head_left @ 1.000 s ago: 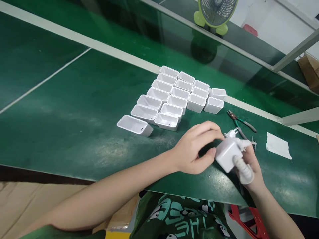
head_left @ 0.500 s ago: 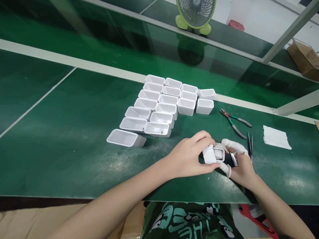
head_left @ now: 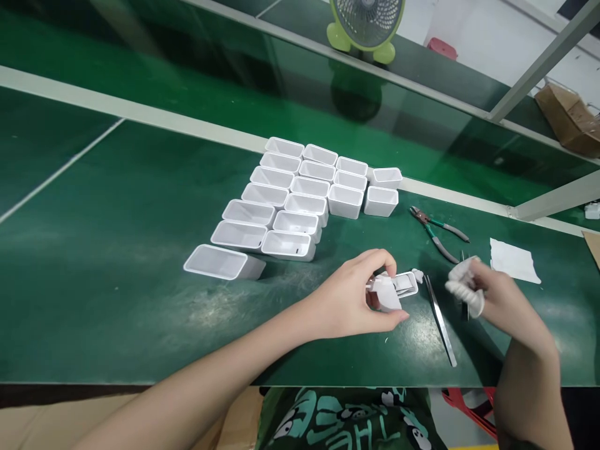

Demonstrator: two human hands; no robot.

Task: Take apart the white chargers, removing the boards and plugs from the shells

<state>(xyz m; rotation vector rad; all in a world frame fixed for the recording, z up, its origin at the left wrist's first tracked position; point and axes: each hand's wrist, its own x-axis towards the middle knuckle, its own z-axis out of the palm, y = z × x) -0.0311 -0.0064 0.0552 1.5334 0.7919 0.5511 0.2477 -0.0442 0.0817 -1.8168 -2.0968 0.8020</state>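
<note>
My left hand (head_left: 359,294) is closed on a white plastic charger shell (head_left: 392,289), holding it just above the green table with its open side turned toward me. A small white plug part sticks out at its right end. My right hand (head_left: 487,297), with white finger cots on thumb and forefinger, has come off the shell and hovers to its right, fingers curled; whether they hold anything I cannot make out. A pair of metal tweezers (head_left: 439,320) lies on the table between my two hands.
Several open white shells (head_left: 300,194) stand in rows behind my hands, with one more (head_left: 223,262) lying apart at the left. Green-handled pliers (head_left: 435,229) and a white paper scrap (head_left: 514,260) lie to the right. A green fan (head_left: 364,25) stands on the far shelf.
The right hand let go of the shell and moved away to the right. The tweezers now lie on the table. The left hand keeps the shell, lowered toward the table.
</note>
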